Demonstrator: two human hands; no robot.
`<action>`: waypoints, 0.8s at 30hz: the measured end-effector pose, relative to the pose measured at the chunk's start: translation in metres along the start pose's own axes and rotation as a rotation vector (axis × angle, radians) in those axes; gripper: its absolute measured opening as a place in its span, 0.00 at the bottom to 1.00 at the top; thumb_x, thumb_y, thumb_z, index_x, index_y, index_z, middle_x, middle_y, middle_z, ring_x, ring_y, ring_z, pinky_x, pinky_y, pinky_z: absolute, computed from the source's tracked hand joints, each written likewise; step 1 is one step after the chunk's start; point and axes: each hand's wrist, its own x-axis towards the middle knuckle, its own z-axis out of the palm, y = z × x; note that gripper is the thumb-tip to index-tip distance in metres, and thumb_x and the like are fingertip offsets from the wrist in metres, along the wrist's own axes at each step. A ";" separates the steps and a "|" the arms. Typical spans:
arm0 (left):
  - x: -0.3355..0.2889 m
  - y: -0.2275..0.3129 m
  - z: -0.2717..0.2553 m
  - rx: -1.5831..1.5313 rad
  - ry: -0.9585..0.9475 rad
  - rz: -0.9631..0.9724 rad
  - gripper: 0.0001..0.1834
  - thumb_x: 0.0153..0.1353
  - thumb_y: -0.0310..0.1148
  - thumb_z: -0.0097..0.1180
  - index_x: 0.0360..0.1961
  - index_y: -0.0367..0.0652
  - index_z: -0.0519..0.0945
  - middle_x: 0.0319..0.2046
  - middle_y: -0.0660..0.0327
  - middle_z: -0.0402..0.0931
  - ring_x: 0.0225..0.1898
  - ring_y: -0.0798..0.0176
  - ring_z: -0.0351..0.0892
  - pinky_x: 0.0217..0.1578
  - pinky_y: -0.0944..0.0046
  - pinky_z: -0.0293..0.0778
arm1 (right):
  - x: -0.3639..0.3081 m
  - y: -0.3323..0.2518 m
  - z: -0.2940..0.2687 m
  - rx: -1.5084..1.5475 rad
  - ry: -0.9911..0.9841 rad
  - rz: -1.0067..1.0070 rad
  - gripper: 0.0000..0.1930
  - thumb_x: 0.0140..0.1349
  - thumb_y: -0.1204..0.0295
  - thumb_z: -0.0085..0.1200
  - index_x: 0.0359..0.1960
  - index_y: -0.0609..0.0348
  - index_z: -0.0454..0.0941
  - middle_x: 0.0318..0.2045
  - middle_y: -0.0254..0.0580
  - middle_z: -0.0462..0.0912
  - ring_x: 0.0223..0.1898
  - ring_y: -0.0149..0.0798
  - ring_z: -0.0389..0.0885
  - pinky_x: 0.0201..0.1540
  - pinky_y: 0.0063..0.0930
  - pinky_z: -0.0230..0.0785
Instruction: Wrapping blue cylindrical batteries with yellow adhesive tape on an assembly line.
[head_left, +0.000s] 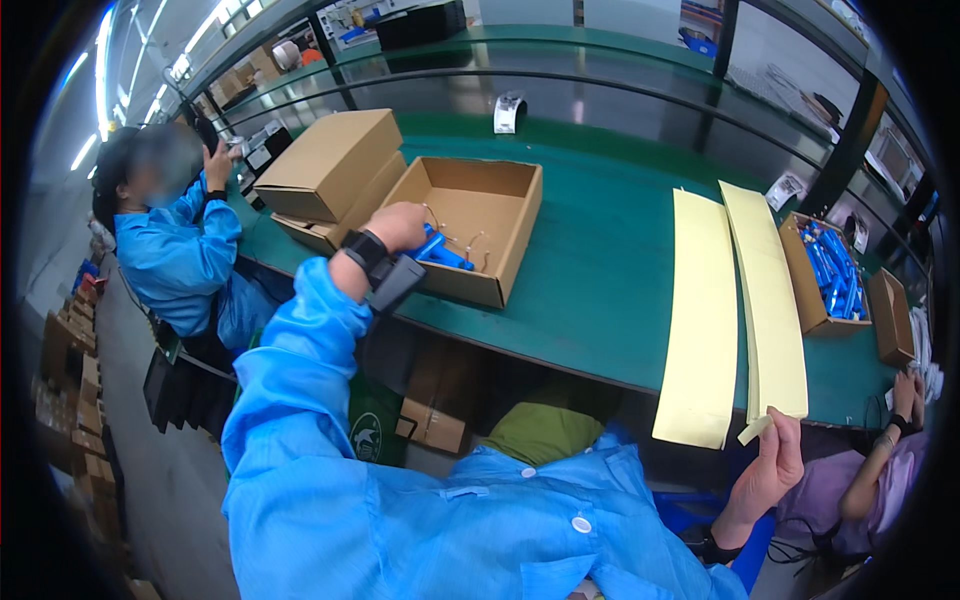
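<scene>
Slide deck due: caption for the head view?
Left hand at blue parts in an open cardboard box; right hand pinching the near end of a pale yellow strip.

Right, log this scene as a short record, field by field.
Left hand: in open box, at blue parts; grip unclear
Right hand: pinching near end of yellow strip
Second strip: left of it, overhanging bench edge
Parts box: right of strips, holds more blue parts
Closed box: left of open box, atop another
</scene>
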 end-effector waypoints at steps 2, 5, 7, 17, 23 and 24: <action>-0.001 -0.001 -0.008 -0.096 -0.136 0.095 0.20 0.50 0.42 0.57 0.36 0.35 0.81 0.37 0.45 0.79 0.40 0.44 0.79 0.41 0.54 0.74 | -0.002 0.001 -0.008 0.014 0.009 0.037 0.07 0.60 0.83 0.48 0.38 0.72 0.76 0.33 0.38 0.74 0.37 0.28 0.71 0.44 0.18 0.61; 0.002 0.002 -0.006 -0.176 -0.196 0.017 0.20 0.45 0.41 0.59 0.33 0.34 0.82 0.37 0.43 0.78 0.39 0.45 0.78 0.40 0.53 0.73 | -0.003 0.006 -0.010 0.027 0.024 0.064 0.07 0.60 0.83 0.48 0.38 0.72 0.76 0.34 0.38 0.74 0.37 0.28 0.71 0.45 0.18 0.61; -0.001 0.006 -0.006 -0.105 -0.159 0.028 0.19 0.47 0.39 0.57 0.36 0.33 0.80 0.36 0.44 0.78 0.38 0.45 0.78 0.39 0.52 0.73 | -0.005 0.006 -0.010 0.035 0.019 0.069 0.07 0.60 0.83 0.48 0.38 0.72 0.76 0.34 0.37 0.75 0.38 0.28 0.71 0.45 0.18 0.61; -0.112 0.109 -0.038 -1.798 0.366 0.270 0.12 0.66 0.34 0.45 0.47 0.39 0.70 0.39 0.61 0.72 0.36 0.70 0.75 0.32 0.71 0.73 | 0.001 -0.004 0.011 0.061 -0.008 0.081 0.07 0.58 0.86 0.47 0.37 0.72 0.76 0.33 0.37 0.75 0.36 0.26 0.72 0.41 0.16 0.62; -0.149 0.222 0.017 -2.151 -0.468 0.313 0.19 0.65 0.36 0.49 0.53 0.34 0.70 0.42 0.56 0.75 0.40 0.62 0.80 0.36 0.71 0.79 | 0.013 -0.019 0.060 0.174 -0.259 0.093 0.07 0.57 0.84 0.51 0.36 0.70 0.78 0.32 0.39 0.78 0.34 0.28 0.74 0.38 0.17 0.64; -0.150 0.231 0.021 -2.165 -0.539 0.323 0.19 0.66 0.36 0.47 0.52 0.33 0.70 0.41 0.56 0.76 0.40 0.61 0.81 0.38 0.70 0.80 | 0.014 -0.021 0.067 0.194 -0.278 0.124 0.07 0.57 0.83 0.52 0.37 0.69 0.78 0.33 0.39 0.78 0.35 0.28 0.74 0.39 0.17 0.64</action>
